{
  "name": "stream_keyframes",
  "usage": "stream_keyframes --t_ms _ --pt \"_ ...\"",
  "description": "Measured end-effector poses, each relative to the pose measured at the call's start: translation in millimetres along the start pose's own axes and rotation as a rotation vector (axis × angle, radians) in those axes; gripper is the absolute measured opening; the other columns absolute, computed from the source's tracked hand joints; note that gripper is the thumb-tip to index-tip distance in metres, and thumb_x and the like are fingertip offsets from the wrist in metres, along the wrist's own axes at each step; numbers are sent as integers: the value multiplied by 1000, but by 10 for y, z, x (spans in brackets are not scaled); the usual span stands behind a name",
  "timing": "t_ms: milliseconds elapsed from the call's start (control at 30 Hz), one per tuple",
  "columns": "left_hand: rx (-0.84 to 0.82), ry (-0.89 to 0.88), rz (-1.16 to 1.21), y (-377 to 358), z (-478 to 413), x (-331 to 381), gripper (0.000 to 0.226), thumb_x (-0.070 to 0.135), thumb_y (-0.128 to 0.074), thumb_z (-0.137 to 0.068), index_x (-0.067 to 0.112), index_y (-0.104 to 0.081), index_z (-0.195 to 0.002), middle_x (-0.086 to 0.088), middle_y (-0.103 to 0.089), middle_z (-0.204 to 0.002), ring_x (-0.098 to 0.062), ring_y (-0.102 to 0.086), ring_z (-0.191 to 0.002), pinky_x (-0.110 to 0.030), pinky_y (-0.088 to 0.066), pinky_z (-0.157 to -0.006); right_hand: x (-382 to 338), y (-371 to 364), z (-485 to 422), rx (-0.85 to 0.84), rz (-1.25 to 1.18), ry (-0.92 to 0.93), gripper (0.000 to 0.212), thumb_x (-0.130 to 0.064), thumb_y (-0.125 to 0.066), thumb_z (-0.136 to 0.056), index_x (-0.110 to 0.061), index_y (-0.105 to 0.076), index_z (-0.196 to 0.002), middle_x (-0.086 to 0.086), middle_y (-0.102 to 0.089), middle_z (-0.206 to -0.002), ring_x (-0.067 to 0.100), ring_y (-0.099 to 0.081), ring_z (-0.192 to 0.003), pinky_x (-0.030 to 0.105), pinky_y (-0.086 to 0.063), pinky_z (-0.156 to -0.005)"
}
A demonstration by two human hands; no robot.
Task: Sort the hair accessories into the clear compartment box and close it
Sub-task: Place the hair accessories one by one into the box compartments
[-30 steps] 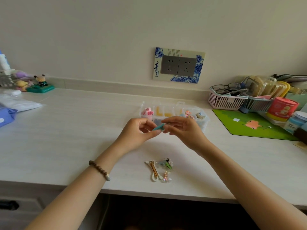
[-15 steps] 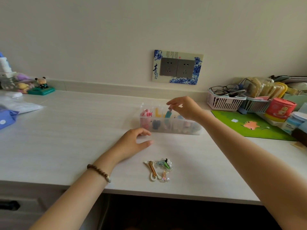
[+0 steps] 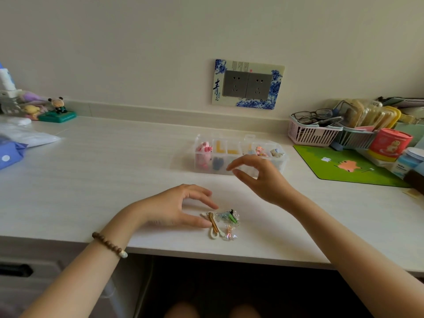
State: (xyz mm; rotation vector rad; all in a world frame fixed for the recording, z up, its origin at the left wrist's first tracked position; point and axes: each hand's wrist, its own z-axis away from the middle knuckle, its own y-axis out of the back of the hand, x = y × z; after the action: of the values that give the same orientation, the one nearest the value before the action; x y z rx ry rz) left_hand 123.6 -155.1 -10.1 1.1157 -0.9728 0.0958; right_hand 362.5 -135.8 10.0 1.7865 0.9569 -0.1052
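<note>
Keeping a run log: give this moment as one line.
left hand: open, at loose clips | right hand: open, empty, before box | box: lid open

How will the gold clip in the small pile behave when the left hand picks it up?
The gold clip looks thin, straight and metallic, so it is probably stiff and light. Its shiny surface may slip from a loose pinch. It lies across a white loop, which might drag along.

Front wall of the clear compartment box (image 3: 281, 164) is partly hidden by the right hand (image 3: 263, 180); the accessories (image 3: 260, 150) in its right-end compartments are too small to be identified. The blue cloth (image 3: 9, 152) is cut off by the left edge.
</note>
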Motion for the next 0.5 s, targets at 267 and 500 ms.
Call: stream_keyframes --t_ms 267,500 --pt "176 -35 44 -20 6 -42 19 45 -77 -69 33 -72 -83 23 -63 -107 7 -53 -107 -22 -38 -97 -38 -63 72 -50 -112 -41 14 -24 -56 -91 -25 -68 -97 -14 -68 -101 -1 -59 -101 26 -43 -99" --pt "405 -68 179 109 -222 -20 11 32 -71 -79 21 -71 -81 9 -72 -76 -2 -64 -71 -13 -47 -68 -154 -155 27 -151 -364 -64 21 -28 -59 -88 -18 -67 -106 -3 -71 -104 5 -65 -98 20 -50 -91"
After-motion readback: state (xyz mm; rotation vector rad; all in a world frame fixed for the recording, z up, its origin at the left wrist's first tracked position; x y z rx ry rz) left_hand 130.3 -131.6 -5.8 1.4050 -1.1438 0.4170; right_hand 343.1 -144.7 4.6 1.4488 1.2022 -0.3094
